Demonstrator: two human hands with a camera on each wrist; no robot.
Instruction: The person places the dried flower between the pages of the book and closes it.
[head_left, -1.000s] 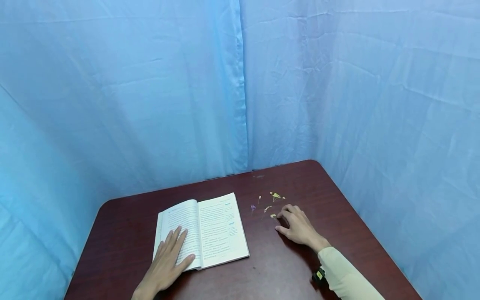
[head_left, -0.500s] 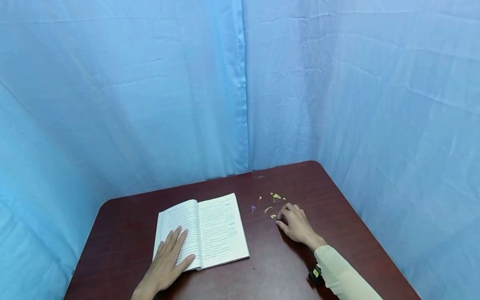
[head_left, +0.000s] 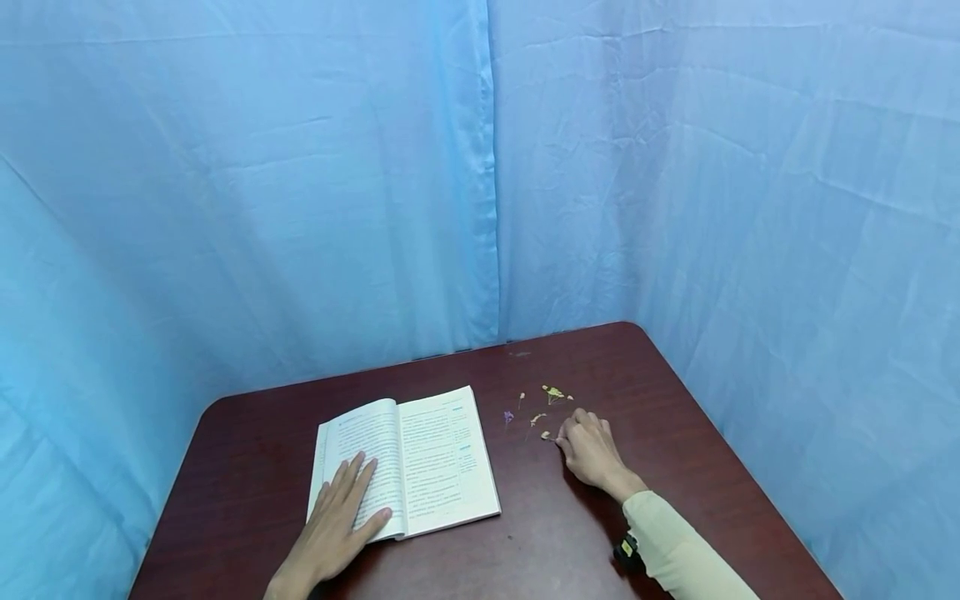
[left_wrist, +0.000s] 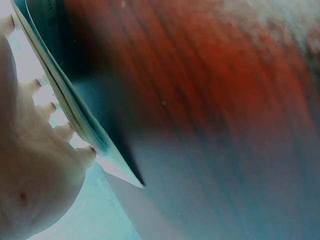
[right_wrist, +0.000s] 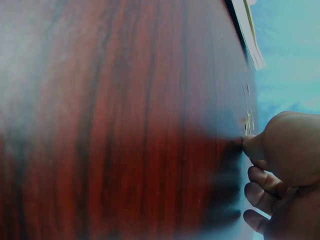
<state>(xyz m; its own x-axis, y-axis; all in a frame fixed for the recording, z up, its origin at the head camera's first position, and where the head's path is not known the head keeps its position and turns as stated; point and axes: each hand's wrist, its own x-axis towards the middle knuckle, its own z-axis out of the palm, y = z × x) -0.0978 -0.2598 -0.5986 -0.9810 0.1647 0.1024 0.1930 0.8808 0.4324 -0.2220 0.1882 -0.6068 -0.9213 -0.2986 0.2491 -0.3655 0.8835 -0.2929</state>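
Observation:
An open book (head_left: 447,458) lies on the table, its left pages curving up. My left hand (head_left: 330,521) rests on the left page with its fingers straight and spread; in the left wrist view its fingertips show along the book's edge (left_wrist: 75,112). To the right, my right hand (head_left: 592,454) is low over the tabletop. Its thumb and forefinger pinch the stem end of a small pale-yellow dried flower (head_left: 545,436). In the right wrist view the thumb (right_wrist: 253,146) hides most of that grip, and the other fingers are curled.
Beyond the right hand lie more small dried flowers: a purple one (head_left: 508,417), a pale one (head_left: 522,396), a yellowish sprig (head_left: 537,418) and a yellow cluster (head_left: 553,393). Blue curtains (head_left: 300,208) stand behind the dark red-brown table (head_left: 255,450).
My right thumb and forefinger have come together on the pale-yellow flower's stem, and the flower head has turned slightly. My left hand stays on the book.

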